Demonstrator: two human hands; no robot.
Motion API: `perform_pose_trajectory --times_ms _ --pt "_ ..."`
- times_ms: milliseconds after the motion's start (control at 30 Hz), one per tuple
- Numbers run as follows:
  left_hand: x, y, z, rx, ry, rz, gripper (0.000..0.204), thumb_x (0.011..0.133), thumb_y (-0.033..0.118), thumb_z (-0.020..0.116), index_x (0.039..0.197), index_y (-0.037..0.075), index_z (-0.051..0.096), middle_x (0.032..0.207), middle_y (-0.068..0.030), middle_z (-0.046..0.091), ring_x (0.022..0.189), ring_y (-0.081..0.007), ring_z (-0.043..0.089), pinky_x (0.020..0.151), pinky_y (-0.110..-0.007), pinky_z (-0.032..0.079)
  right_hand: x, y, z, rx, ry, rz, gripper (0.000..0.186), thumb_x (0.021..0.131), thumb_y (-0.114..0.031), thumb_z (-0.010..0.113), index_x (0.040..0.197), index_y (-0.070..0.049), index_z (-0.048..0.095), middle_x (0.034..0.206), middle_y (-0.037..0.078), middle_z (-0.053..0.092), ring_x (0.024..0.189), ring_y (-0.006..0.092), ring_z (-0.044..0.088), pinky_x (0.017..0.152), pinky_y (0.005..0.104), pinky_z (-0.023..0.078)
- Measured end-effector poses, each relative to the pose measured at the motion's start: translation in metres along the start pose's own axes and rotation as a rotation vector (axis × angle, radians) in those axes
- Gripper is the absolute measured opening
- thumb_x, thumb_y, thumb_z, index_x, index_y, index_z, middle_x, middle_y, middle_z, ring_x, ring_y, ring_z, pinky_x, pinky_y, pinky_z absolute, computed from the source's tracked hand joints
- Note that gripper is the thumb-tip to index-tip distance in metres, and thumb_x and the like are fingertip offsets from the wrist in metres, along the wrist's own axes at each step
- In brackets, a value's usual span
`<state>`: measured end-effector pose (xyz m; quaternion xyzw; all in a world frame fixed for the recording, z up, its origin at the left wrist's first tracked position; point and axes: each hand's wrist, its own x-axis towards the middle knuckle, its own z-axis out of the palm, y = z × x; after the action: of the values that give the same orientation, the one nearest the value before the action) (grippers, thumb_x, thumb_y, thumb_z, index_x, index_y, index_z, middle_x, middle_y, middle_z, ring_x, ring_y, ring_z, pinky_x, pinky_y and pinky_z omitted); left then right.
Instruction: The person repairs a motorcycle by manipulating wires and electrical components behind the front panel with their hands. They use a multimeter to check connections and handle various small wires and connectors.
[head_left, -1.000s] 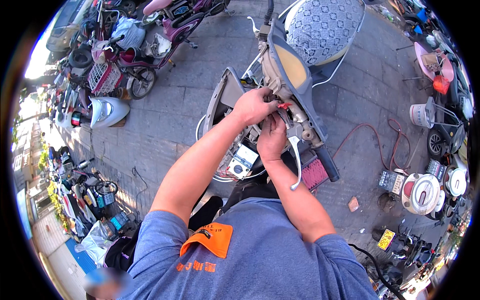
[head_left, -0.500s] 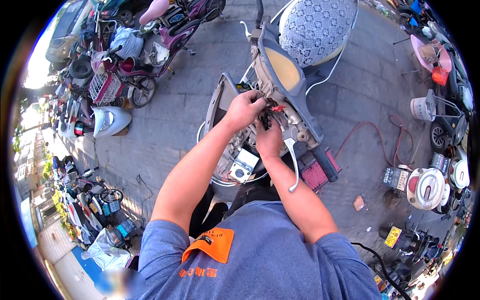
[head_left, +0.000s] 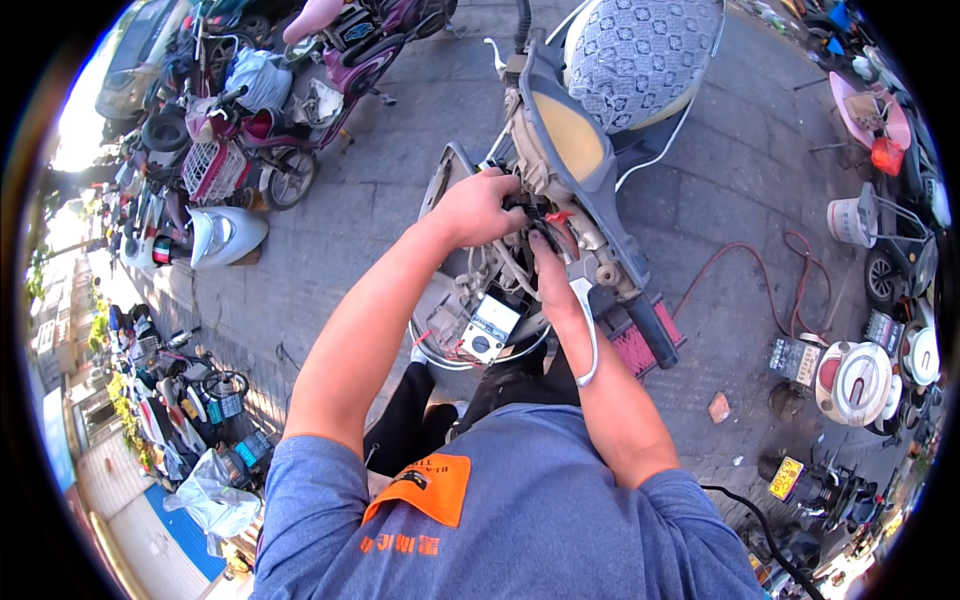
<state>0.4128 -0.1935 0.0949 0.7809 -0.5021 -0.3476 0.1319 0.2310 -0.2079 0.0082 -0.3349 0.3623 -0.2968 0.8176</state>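
In front of me stands a scooter [head_left: 622, 195] with its front opened, baring a tangle of wires. My left hand [head_left: 475, 210] reaches into the wiring from the left, fingers curled closed on dark wires [head_left: 532, 212]. Beside it, my right hand [head_left: 553, 275] comes up from below, its thumb against the wires; its other fingers are mostly hidden. A bit of red [head_left: 560, 217] shows between the wires. Below the hands, a white multimeter [head_left: 495, 318] with a round dial rests in the opened front. A silver brake lever [head_left: 590, 345] crosses over my right forearm.
A patterned cover [head_left: 645, 60] lies over the scooter's seat. Purple electric bikes [head_left: 290, 130] and a silver body panel [head_left: 228, 237] stand left. On the right are a red hose [head_left: 735, 250], a white bucket [head_left: 852, 220], batteries [head_left: 795, 360] and a pink chair [head_left: 850, 105].
My left hand has shifted slightly left and its fingers reach further across the wires. My right hand has turned and slid lower, with its thumb pointing up. More of the multimeter's surroundings shows.
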Motion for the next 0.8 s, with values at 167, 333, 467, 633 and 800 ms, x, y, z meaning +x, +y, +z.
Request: perform_pose_trajectory --times_ms 167,333,467,633,800 --pt "0.006 -0.024 0.021 0.063 0.088 -0.019 0.036 0.090 0.028 0.069 0.117 0.005 0.069 0.124 -0.0224 0.063 0.114 -0.0421 0.066 0.103 -0.047 0.053 -0.003 -0.009 -0.001 0.038 -0.026 0.113 0.018 0.108 -0.020 0.059 0.123 -0.011 0.061 0.101 -0.002 0.062 0.086 0.0075 0.059 0.077 0.0263 0.049" --pt "0.011 -0.025 0.026 -0.066 0.177 -0.027 0.031 0.095 0.022 0.068 0.121 0.006 0.071 0.123 -0.0222 0.064 0.115 -0.0426 0.065 0.104 -0.047 0.052 0.009 0.029 -0.026 0.049 -0.030 0.122 0.017 0.105 -0.024 0.066 0.115 -0.012 0.063 0.090 -0.005 0.057 0.074 0.0035 0.051 0.062 0.0214 0.042" --pt "0.016 -0.017 0.036 -0.221 0.157 -0.129 0.027 0.099 0.022 0.071 0.112 -0.002 0.072 0.110 -0.0235 0.072 0.108 -0.0388 0.069 0.096 -0.045 0.052 0.006 0.024 -0.018 0.123 0.027 0.138 0.014 0.107 -0.023 0.063 0.117 -0.013 0.063 0.092 -0.005 0.061 0.076 0.0044 0.055 0.063 0.0228 0.044" --pt "0.010 -0.011 0.043 -0.182 0.227 -0.194 0.030 0.098 0.026 0.072 0.118 0.003 0.076 0.117 -0.0241 0.068 0.107 -0.0413 0.068 0.096 -0.045 0.054 0.007 0.016 -0.028 0.144 -0.046 0.205 0.018 0.112 -0.025 0.055 0.124 -0.013 0.062 0.090 0.000 0.062 0.075 0.0111 0.059 0.068 0.0286 0.049" --pt "0.002 0.004 0.054 0.027 0.371 -0.280 0.027 0.094 0.032 0.075 0.116 0.018 0.081 0.122 -0.0223 0.064 0.099 -0.0396 0.070 0.090 -0.048 0.058 0.014 0.014 -0.038 0.204 -0.072 0.333 0.019 0.110 -0.016 0.057 0.129 -0.017 0.060 0.094 0.002 0.063 0.081 0.0149 0.062 0.070 0.0325 0.054"
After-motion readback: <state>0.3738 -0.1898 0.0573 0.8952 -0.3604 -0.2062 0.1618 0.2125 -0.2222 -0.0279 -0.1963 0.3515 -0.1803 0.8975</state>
